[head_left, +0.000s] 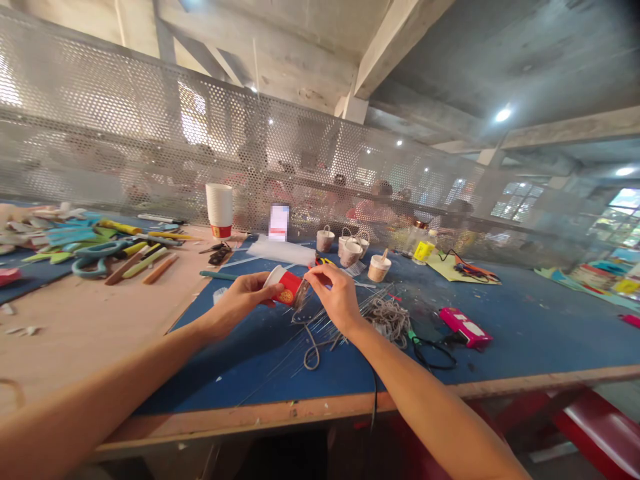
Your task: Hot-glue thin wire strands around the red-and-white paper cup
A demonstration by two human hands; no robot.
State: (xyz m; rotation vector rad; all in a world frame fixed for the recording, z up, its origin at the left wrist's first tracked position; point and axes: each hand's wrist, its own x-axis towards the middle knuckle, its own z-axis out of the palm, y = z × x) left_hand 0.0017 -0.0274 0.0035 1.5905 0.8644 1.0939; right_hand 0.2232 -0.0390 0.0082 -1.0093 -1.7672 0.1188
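While my left hand (253, 288) grips the red cup (287, 288), my right hand (337, 293), closed on I cannot tell what, should keep five-o'clock cord (317, 352) untangled.

Kinda dim ceiling (530, 67) — bright lamps (503, 115) glaring up there, daylight through the windows (517, 201) — phone screen (279, 222) all pixelated, edges showing that wide-angle stretch.

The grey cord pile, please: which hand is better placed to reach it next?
Probably the right hand: the cord pile lies beside its wrist, while the left hand holds the red paper cup.
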